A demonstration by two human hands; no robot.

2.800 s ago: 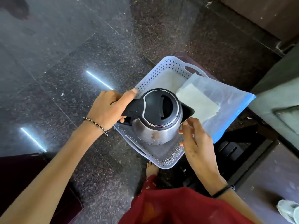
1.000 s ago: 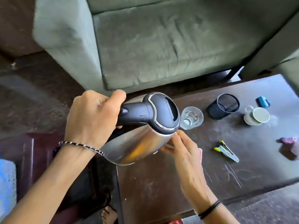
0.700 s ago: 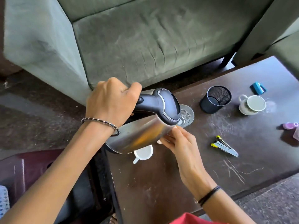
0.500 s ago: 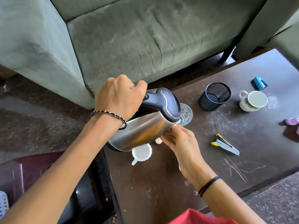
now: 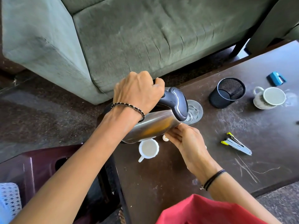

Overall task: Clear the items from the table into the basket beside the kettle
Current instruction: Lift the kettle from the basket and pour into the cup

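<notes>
- Left hand (image 5: 139, 89) clenched around black handle of kettle (image 5: 155, 125), knuckles up, beaded bracelet on wrist.
- Kettle held tilted steeply over table (image 5: 161, 178), lid end low toward glass (image 5: 195, 110), steel body raised toward left forearm. Not resting on table.
- Right hand (image 5: 187, 141) flat against lower side of kettle body, fingers (image 5: 174, 135) extended and pressed on steel, supporting rather than wrapping; black cord band on wrist.
- Glass upright on table, partly hidden behind kettle lid, just beside it; touching or not, can't tell.
- Small white cup (image 5: 148, 150) upright on table directly under kettle body, handle pointing toward camera-left.
- Small white round bit (image 5: 165, 138) between cup and right hand, too small to identify.
- Black mesh pen holder (image 5: 226, 92) upright, further right of glass, apart from it.
- White mug (image 5: 269, 97) upright, just right of pen holder.
- Blue object (image 5: 276, 78) beyond mug, near far table edge; type unclear.
- Stapler-like tool with yellow-green tips (image 5: 235, 145) lying flat, right of right hand, apart.
- Basket (image 5: 8, 201) only a white perforated corner at bottom-left frame edge, off the table, well apart from kettle.
- Green sofa (image 5: 145, 38) behind table.
</notes>
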